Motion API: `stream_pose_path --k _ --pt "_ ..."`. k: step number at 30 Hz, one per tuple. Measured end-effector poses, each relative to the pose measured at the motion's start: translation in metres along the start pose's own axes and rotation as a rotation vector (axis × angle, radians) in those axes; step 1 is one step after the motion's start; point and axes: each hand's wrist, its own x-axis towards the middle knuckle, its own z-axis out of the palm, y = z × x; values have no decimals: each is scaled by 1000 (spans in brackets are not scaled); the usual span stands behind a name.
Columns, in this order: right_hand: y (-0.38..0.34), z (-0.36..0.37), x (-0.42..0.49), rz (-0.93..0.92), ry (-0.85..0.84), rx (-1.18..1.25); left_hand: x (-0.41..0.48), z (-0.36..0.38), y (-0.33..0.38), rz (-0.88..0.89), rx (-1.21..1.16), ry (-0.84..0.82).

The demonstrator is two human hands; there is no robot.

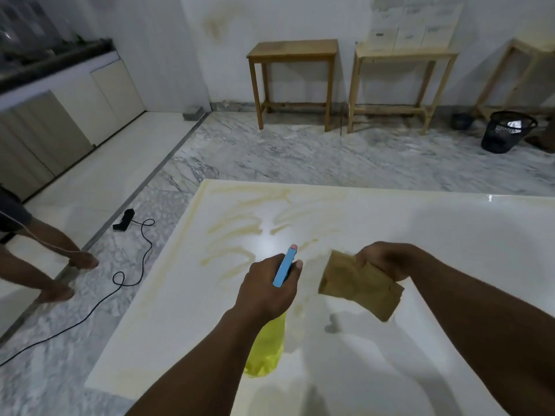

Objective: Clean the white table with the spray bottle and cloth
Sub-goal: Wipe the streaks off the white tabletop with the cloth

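At far left, another person's bare feet [84, 262] stand beside a black cable [132, 274] on the floor. Yellowish smears [240, 223] streak the white worktop [420, 229]. Above it, the left hand [267, 289] grips a spray bottle [267, 349] with a blue head and yellow body, nozzle pointing at the smears. Just to its right, the right hand [384, 259] pinches a brown cloth [357, 286] that hangs over the worktop. A black basket [507, 132] stands far right.

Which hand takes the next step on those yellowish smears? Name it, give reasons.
Left, probably. The left hand grips the spray bottle, nozzle aimed at the smears on the white table; the right hand holds the cloth clear of the surface, so wiping waits.
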Motion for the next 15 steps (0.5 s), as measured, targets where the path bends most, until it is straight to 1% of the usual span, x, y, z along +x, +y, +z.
stream_pose_path --k 2,4,6,8,9,12,13,15 --pt "-40 -32 24 -20 23 -7 38 0 1 1 -3 22" --pt "-76 -64 47 -89 88 -57 68 -1 1 0 6 50" --pt "-112 -97 74 -191 192 -168 97 -2 2 -7 -2 65" --pt "-144 -120 101 -287 341 -340 124 -2 0 -4 3 62" --pt "-156 -128 115 -330 421 -399 135 -2 1 2 8 57" --pt "-170 -134 163 -415 569 -533 162 0 -2 9 10 49" --pt "-165 -132 184 -413 584 -574 168 1 -4 6 8 47" --pt "-141 -117 224 -395 492 -631 177 4 -8 1 3 52"
